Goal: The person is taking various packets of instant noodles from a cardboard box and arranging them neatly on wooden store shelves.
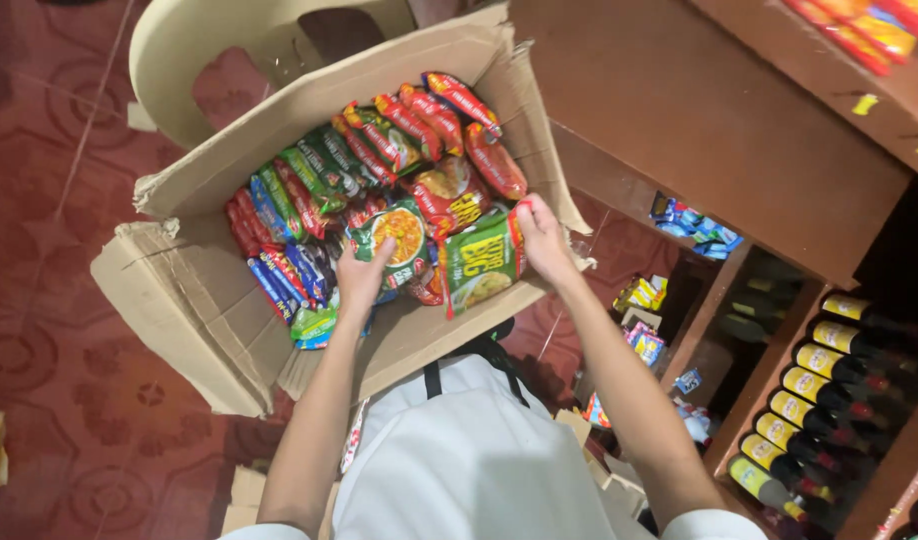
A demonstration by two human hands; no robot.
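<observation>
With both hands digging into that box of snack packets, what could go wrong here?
1. The box sits with a torn, sagging flap; it might tip or spill packets onto the floor.
2. The right hand pinches only the edge of a green packet, which could slip or tear.
3. The left hand presses on a packet in the loose pile, so neighbours may slide or get crushed.

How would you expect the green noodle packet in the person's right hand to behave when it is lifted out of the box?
The green noodle packet looks glossy, so it may be slippery; the right hand pinches its upper edge. It is probably light for its size, since fingertips alone appear to hold it. The wrapper looks crinkly and thin, so the contents could crack if squeezed.
</observation>
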